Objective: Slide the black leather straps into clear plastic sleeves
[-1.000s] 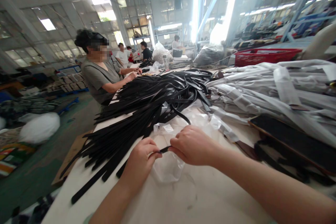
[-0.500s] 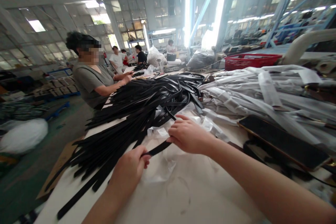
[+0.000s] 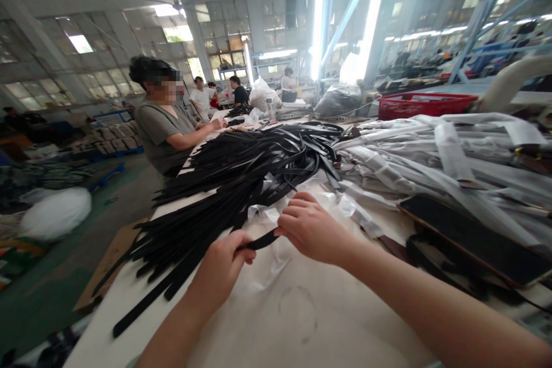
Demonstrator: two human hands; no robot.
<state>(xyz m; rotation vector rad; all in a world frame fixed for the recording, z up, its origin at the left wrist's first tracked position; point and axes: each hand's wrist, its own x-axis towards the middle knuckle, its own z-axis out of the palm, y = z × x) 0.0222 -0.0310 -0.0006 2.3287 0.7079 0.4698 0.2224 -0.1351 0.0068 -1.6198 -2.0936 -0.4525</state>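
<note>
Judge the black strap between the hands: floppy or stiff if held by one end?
The black strap is likely floppy along its length: similar strips in the pile of straps bend into loose loops. It probably has some body, since those bends look like smooth arcs, not sharp creases. Its sheen suggests it may slide somewhat against other straps.

Left grip (image 3: 222,267), a bare hand, low in view: fingers curled over and closed, thumb on top. Right grip (image 3: 310,230), also bare, sits higher and further out: fingers folded inward in a pinch, knuckles up. The two are just apart, fingertips facing. Left forearm (image 3: 181,325) rises from the bottom edge; right forearm (image 3: 414,299) reaches in from the lower right corner.
</note>
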